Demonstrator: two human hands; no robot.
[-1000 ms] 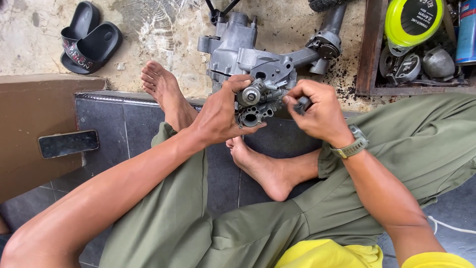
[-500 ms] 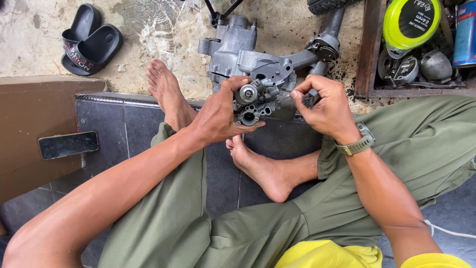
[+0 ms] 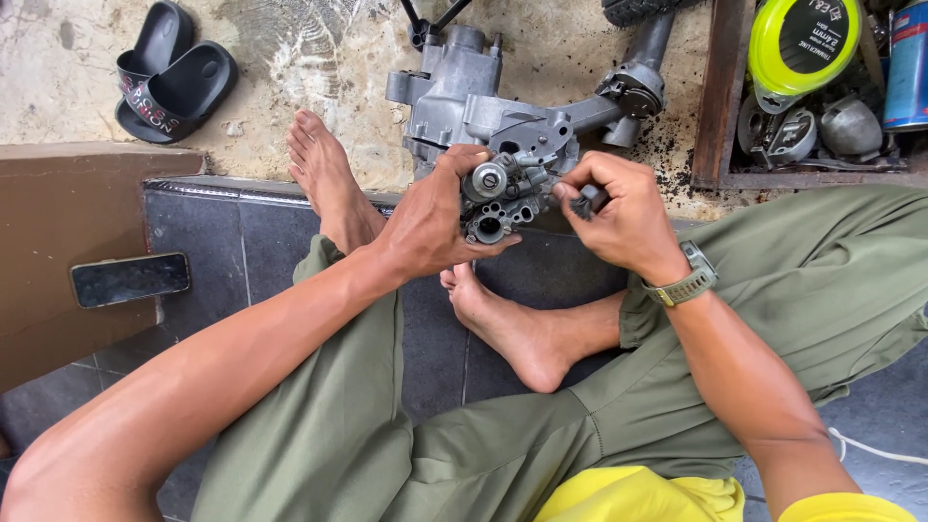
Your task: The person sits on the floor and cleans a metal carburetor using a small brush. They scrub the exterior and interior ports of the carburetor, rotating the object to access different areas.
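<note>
Dark floor tiles (image 3: 251, 251) are running under my crossed legs, with bare concrete (image 3: 319, 58) beyond the step. I am sitting barefoot in green trousers (image 3: 329, 435). Left hand (image 3: 430, 217) is closing around the carburetor (image 3: 498, 188), thumb underneath, fingers over its top, holding it just above my feet. Right hand (image 3: 623, 213) is pinching a small dark tool (image 3: 587, 201), most of it hidden in the fist, its tip touching the carburetor's right side. Judging progress: the carburetor is already off and in hand, its ports and round fittings exposed; fastener work appears under way, reassembly still ahead. It is looking grey, cast, grimy. Behind it, the grey engine casing (image 3: 464, 92) is sitting on the concrete. Further off: black sandals (image 3: 174, 72), a phone (image 3: 129, 278), a wooden crate (image 3: 720, 97) holding a yellow-green line spool (image 3: 802, 43).
</note>
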